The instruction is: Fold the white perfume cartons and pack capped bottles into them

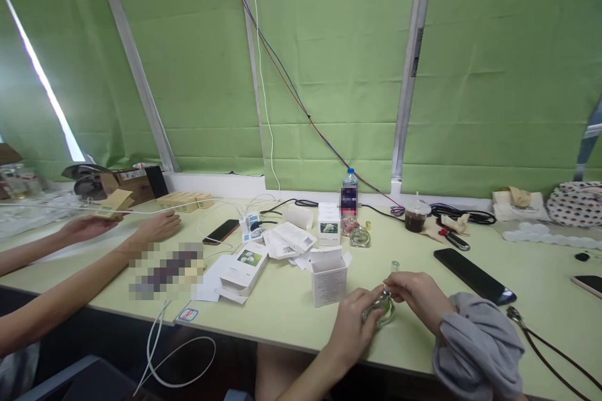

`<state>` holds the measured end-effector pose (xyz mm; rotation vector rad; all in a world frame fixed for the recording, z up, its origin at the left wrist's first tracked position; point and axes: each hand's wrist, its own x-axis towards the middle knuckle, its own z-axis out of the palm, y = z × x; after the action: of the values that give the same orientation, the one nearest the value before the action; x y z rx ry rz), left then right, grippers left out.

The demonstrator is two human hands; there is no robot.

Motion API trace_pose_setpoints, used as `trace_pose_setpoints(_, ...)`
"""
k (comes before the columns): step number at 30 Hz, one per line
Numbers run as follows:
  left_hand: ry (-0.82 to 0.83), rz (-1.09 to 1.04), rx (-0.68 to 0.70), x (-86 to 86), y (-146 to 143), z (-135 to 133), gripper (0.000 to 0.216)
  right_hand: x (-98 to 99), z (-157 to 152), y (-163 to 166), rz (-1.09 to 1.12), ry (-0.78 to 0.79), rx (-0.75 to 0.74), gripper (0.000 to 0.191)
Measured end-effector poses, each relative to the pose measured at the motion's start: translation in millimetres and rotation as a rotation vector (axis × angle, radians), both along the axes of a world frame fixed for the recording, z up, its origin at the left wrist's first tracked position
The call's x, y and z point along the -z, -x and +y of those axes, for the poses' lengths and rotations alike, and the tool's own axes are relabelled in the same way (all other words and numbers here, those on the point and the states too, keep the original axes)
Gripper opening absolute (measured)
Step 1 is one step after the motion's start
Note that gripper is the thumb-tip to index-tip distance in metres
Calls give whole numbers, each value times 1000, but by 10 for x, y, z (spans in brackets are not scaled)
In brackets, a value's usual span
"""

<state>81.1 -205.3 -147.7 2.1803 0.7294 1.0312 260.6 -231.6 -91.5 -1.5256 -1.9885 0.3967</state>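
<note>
Far left, near edge: a co-worker's two bare hands (pixel 157 225) rest on the pale green tabletop (pixel 282 310). The farther one holds a small tan cardboard box (pixel 113 203). These are not the wearer's hands.

Left of centre: a black smartphone (pixel 221 231) lies flat. Nearer lies a flat white carton with a flower picture (pixel 247 265), among loose white leaflets.

Centre: an open white cardboard carton (pixel 328 282) stands upright with its flaps up, just left of the wearer's hands and apart from them.

Near edge, right of centre: the left hand (pixel 352 321) comes up from below, its fingers curled around the body of a small round clear-glass bottle (pixel 382 309). The bottle is held just above the tabletop and between both hands. It lies right of the left palm and left of the right one.

- Long axis: appears to run from the body, low and near, up to the neck on the far side. The tilt is slight and hard to read.
- The left hand is nearer the body; the right is nearer the neck.

The right hand (pixel 416 294) has its fingertips pinched together at the bottle's top end. Whether they grip a cap or the bare neck I cannot tell.

Just beyond the hands stands a tiny clear cap-like piece (pixel 395 265), untouched.

Right: a grey fabric sleeve (pixel 475 341) is bunched at the right wrist. A long black smartphone (pixel 473 276) lies farther right.
</note>
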Motion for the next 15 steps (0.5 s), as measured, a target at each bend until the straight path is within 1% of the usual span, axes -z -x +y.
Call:
trace_pose_setpoints(7, -7, 6, 15, 1, 7, 4, 39, 53, 9, 0, -142, -47, 28, 24)
trace_pose_setpoints(10, -6, 3, 23, 10, 11, 16, 39, 61, 21, -42, -140, -59, -13, 21)
trace_pose_setpoints(15, 1, -1, 19, 18, 13, 22, 39, 35, 27, -117, -72, -59, -93, 20)
